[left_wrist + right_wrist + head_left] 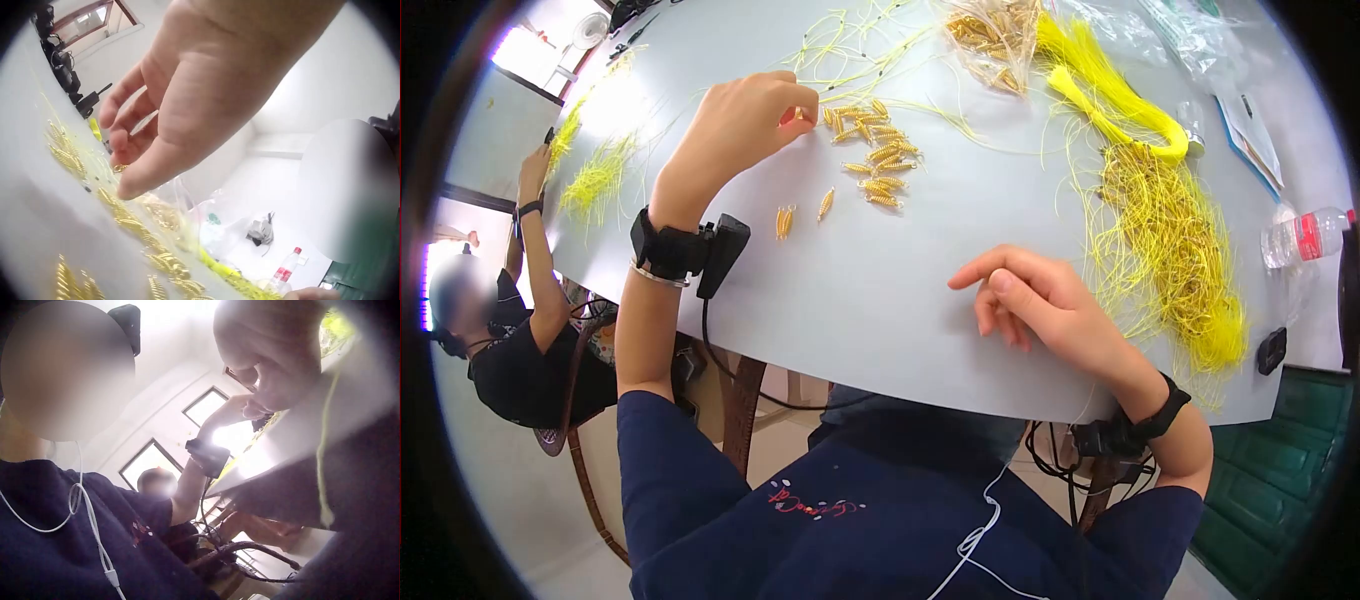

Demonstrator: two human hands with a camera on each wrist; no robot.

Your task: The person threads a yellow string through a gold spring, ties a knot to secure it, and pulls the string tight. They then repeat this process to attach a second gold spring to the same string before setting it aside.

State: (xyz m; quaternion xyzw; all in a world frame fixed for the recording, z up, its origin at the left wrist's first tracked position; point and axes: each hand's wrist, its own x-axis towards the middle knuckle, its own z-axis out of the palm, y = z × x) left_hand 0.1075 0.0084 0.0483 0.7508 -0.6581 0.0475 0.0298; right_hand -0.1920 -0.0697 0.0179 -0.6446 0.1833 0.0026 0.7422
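My left hand (745, 120) is over the table, left of a loose pile of gold coil springs (885, 158). In the left wrist view the thumb and fingertips pinch a small gold coil spring (120, 167), most of it hidden by the fingers. Several more springs (784, 222) lie apart from the pile, nearer the table's front edge. My right hand (1035, 300) is low over the right part of the table, fingers loosely bent and holding nothing. Left of a big heap of yellow line with gold springs (1165, 225), it stays apart from the pile.
Pale yellow lines (870, 60) spread behind the pile. Beyond are a plastic bag of springs (995, 40), a yellow fibre bundle (1115, 90) and a water bottle (1305, 238). Another person (520, 330) sits at the far left. A cable (720, 350) hangs from my left wrist.
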